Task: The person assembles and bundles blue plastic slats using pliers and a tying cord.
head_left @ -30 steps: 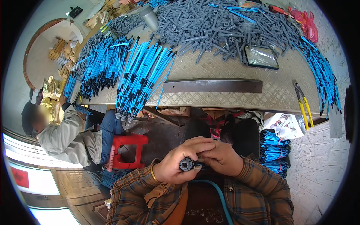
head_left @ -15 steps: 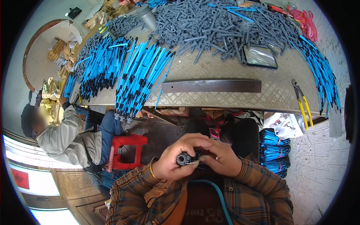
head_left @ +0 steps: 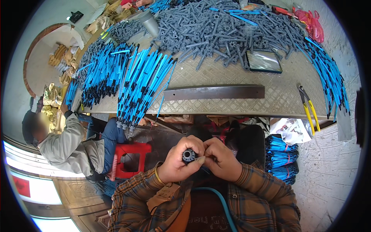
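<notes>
Above my lap, my left hand (head_left: pixel 176 162) is wrapped round a dark grey plastic tube-like part (head_left: pixel 189 156) whose round, notched end with a central hole faces up. A thin pale strand (head_left: pixel 199 157) crosses from the edge of that end toward my right hand (head_left: pixel 223 160). The right thumb and bent fingers pinch the strand close beside the left thumb. The rest of the grey part is hidden inside my left hand.
Grey plastic parts (head_left: pixel 216 34) heap on the table, with blue-and-black rod bundles (head_left: pixel 143 81) at left and right. A flat metal bar (head_left: pixel 214 92) and yellow-handled cutters (head_left: pixel 308 108) lie near the front edge. A co-worker sits left by a red stool (head_left: pixel 131 154).
The grey part's notched end has turned to face me more squarely. My right fingers have drawn slightly away, so the strand shows more clearly. The whole view has shifted a little.
</notes>
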Available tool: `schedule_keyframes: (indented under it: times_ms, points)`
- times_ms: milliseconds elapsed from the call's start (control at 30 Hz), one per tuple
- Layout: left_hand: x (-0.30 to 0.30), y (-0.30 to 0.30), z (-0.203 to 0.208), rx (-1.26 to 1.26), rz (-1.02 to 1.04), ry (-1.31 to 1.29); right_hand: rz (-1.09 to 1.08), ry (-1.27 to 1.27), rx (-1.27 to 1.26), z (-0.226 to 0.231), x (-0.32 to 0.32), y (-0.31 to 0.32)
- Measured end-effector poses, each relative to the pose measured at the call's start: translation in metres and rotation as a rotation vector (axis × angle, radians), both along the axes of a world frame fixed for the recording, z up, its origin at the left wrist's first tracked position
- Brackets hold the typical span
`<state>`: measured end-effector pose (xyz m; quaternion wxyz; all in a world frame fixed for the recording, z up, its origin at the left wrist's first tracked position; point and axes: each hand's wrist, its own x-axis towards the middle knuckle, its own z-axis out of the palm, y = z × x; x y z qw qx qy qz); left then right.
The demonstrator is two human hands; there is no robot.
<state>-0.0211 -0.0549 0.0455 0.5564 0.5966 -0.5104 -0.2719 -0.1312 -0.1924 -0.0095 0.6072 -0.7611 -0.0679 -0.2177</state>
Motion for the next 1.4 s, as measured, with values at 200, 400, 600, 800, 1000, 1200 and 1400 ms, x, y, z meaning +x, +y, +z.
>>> schedule_keyframes:
  times_ms: [200, 400, 600, 800, 1000, 1200, 1400]
  points:
    - [0.002, -0.013, -0.009, 0.035, 0.122, -0.077, 0.017, 0.082, 0.059, 0.005, 0.005, -0.019]
    - [0.002, -0.021, -0.01, 0.027, 0.236, -0.099, -0.082, 0.078, 0.113, 0.037, 0.007, -0.04]
    - [0.0, -0.032, -0.007, 0.067, 0.271, -0.216, -0.005, 0.042, 0.071, 0.026, 0.015, -0.045]
    - [-0.003, -0.038, 0.0, 0.136, 0.194, -0.285, -0.006, 0.154, 0.089, 0.029, 0.016, -0.051]
    - [0.017, -0.048, -0.007, -0.005, 0.246, -0.253, -0.638, -0.033, -0.567, 0.024, -0.019, -0.134]
    - [0.016, -0.044, -0.01, 0.014, 0.364, -0.327, -1.01, 0.572, -1.094, 0.015, -0.118, -0.231]
    - [0.021, -0.037, -0.008, 0.006, 0.382, -0.284, -0.925, 0.551, -1.083, 0.014, -0.13, -0.241]
